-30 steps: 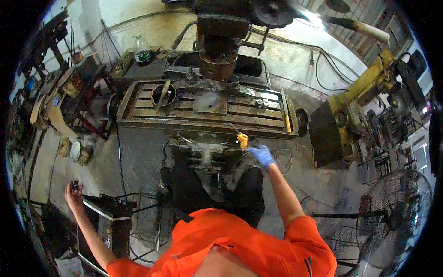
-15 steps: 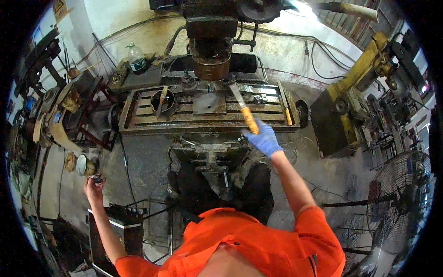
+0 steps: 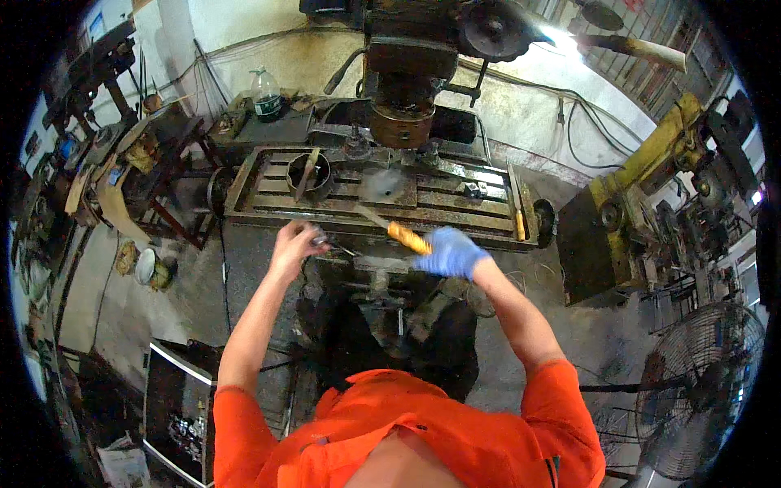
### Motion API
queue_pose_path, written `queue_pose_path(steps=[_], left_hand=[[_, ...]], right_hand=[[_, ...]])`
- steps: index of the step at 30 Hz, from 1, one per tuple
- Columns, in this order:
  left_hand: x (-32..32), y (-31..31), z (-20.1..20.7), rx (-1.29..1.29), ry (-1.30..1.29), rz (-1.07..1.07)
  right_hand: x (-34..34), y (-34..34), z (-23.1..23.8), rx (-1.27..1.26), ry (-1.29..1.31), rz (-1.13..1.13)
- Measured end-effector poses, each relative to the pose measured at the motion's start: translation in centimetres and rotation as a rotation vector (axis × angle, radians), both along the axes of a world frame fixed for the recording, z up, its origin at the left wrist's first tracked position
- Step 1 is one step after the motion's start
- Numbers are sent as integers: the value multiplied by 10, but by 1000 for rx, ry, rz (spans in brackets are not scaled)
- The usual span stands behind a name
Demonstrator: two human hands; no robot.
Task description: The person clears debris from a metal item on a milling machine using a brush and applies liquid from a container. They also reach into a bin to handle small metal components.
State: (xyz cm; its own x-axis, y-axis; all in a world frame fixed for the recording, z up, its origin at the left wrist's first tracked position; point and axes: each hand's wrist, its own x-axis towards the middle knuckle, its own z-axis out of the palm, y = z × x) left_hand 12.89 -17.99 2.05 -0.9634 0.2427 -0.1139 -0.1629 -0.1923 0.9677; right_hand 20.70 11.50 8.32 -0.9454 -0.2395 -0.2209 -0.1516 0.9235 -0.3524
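My bare left hand (image 3: pixel 294 244) is closed on a small metal part (image 3: pixel 320 241), mostly hidden by the fingers, just in front of the machine table's near edge. My right hand (image 3: pixel 451 254), in a blue glove, grips a flat file (image 3: pixel 405 237) by its yellow handle. The file's blade points left and away, toward the part but apart from it. Both hands are above the front of the milling machine table (image 3: pixel 277 218). Under the spindle head (image 3: pixel 402 122), a plate (image 3: pixel 389 185) lies on the slotted table.
A round pot (image 3: pixel 321 189) with a brush (image 3: pixel 307 175) across it stands on the table's left. Another yellow-handled tool (image 3: pixel 520 220) lies along the right edge, near a small metal block (image 3: pixel 473 190). A fan (image 3: pixel 695 390) stands at right; an open box (image 3: pixel 150 398) holds metal parts at lower left.
My left hand has come up and right from the lower left with the small part. My right hand has lowered slightly, and the file has swung from pointing away to pointing left.
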Motion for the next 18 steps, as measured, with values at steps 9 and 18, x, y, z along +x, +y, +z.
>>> queue_pose_path(steps=[9, 18], left_hand=[[-94, 117, -7, -585, 600, -99], [-105, 148, -3, -1165, 1122, -50]], right_hand=[[57, 42, 23, -315, 96, -240], [-21, 98, -95, -437, 242, -316]])
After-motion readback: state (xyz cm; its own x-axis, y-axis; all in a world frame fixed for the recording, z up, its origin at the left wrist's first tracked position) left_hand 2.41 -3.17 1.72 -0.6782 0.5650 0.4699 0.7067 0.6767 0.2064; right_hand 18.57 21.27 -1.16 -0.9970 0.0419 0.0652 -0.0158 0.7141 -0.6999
